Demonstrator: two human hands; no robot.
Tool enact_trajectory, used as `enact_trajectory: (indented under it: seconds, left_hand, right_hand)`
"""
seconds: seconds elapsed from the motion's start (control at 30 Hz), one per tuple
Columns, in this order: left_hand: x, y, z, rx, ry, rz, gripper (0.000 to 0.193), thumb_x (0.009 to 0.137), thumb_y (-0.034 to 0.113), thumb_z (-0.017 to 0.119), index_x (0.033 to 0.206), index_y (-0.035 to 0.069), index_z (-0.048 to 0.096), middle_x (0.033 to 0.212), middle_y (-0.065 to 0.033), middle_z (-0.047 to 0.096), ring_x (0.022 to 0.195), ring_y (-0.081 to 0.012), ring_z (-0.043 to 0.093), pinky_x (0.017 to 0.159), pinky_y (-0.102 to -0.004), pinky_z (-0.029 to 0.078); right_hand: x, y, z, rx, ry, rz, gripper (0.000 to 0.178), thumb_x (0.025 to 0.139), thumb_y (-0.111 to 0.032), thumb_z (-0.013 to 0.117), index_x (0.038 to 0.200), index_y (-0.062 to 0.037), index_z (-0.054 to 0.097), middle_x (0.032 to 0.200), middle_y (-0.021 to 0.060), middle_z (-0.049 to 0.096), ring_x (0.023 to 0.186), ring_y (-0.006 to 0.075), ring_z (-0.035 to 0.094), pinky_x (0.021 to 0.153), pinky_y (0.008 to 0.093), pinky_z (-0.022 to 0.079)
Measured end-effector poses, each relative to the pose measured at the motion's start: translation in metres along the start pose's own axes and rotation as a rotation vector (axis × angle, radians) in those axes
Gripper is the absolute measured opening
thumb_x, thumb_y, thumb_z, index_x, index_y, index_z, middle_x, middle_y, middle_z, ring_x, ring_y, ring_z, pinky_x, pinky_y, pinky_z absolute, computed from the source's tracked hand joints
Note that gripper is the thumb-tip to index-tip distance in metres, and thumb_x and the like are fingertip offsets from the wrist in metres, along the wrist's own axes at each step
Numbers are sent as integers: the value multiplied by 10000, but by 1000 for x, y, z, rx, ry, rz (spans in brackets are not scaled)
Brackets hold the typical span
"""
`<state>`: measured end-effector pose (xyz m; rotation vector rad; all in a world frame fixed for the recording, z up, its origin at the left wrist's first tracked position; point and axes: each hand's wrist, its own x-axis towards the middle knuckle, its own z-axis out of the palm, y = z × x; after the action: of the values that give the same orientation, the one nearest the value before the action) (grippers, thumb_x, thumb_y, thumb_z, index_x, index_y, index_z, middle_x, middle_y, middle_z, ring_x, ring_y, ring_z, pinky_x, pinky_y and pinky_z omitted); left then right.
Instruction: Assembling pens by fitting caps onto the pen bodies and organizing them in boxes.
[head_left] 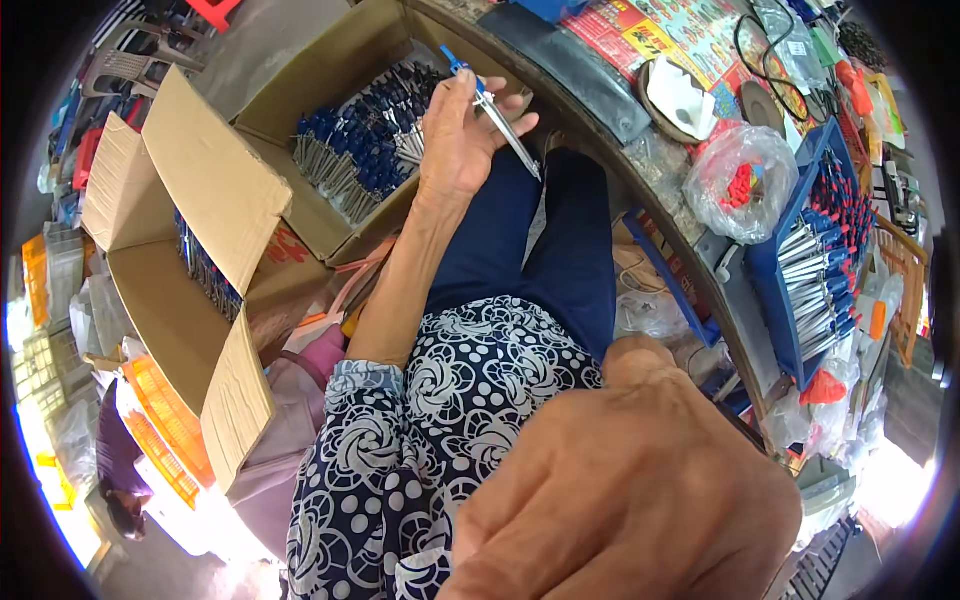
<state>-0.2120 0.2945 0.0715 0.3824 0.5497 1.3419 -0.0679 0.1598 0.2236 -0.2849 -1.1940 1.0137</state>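
Observation:
A drawing compass with a blue head and silver legs is held between the thumb and fingers of my left hand. Its legs slant down to the right, over my dark trousers. Just left of that hand, an open cardboard box contains many similar blue-and-silver compasses. My right hand looms large at the lower right, close to the camera and in front of my patterned shirt. Its fingers are curled, and whatever they may hold is hidden.
A second open cardboard box stands nearer on the left. Along the right runs a worktable. On it are a blue tray of compasses with red parts, a clear bag of small red pieces, and a round dish holding white scraps.

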Motion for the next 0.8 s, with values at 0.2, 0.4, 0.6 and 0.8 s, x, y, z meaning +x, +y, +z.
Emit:
enact_trajectory:
  seconds: [0.2,0.4,0.6,0.8]
  left_hand:
    - [-6,-15,19,21,-142,-235,190,838,265,569,893,102,489,780,-122,576,553,-171,516,454,-276,439]
    - [-19,-20,21,139,-261,-255,174,844,166,558,972,55,519,752,-78,530,512,-123,456,423,-228,326]
    - [-37,-24,36,386,-188,-337,213,791,111,626,943,-30,574,664,-10,519,488,-87,464,412,-197,338]
    - [-46,-11,45,558,-130,-263,157,763,54,635,881,-14,556,645,-32,529,499,-99,503,410,-213,386]
  right_hand:
    - [-12,-7,13,-38,113,-121,287,825,-114,509,559,-9,532,568,129,595,432,151,547,361,258,412]
    - [-30,-28,-15,-61,195,-197,312,834,-124,496,538,-27,514,569,122,598,414,143,538,344,255,398]
    - [-26,-18,20,-120,265,-290,337,842,-134,483,517,-45,495,570,116,600,395,135,529,327,253,384]
    - [-16,-20,-10,-384,43,-187,286,687,-208,514,689,68,589,606,176,575,454,275,563,420,301,464]
